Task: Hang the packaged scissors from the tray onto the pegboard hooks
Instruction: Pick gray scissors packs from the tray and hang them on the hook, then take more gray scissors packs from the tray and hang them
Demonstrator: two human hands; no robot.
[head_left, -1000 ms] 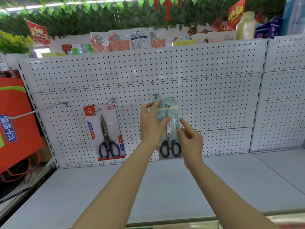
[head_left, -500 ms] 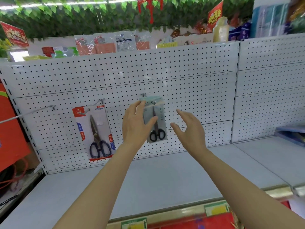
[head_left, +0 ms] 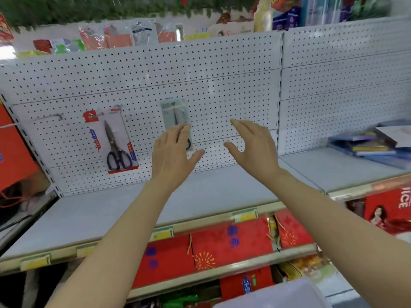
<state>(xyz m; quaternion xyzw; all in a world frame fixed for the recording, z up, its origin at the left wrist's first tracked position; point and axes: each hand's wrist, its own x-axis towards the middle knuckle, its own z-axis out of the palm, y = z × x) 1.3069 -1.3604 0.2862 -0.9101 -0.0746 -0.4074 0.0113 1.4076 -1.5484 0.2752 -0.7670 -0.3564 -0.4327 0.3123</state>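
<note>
Both hands have come off the work in the last second. Nearest the camera, a pale translucent plastic tray corner (head_left: 275,294) shows at the bottom edge, blurred, its contents out of sight. Above it, the left hand (head_left: 173,156) floats with fingers spread and nothing in it, overlapping the lower part of the pack it was steadying half a second ago; whether it touches the pack cannot be told. The right hand (head_left: 251,145) is likewise splayed and empty, well clear to the right, where a second ago it pinched the pack's lower edge. Farther back, the grey-green carded scissors pack (head_left: 175,114) hangs unsupported from its hook on the white perforated metal pegboard (head_left: 222,70), beside the red-trimmed carded pack of dark-handled scissors (head_left: 111,141) on the hook to its left. That reads as one more pack hung and released; the likely next step is a return to the tray.
</note>
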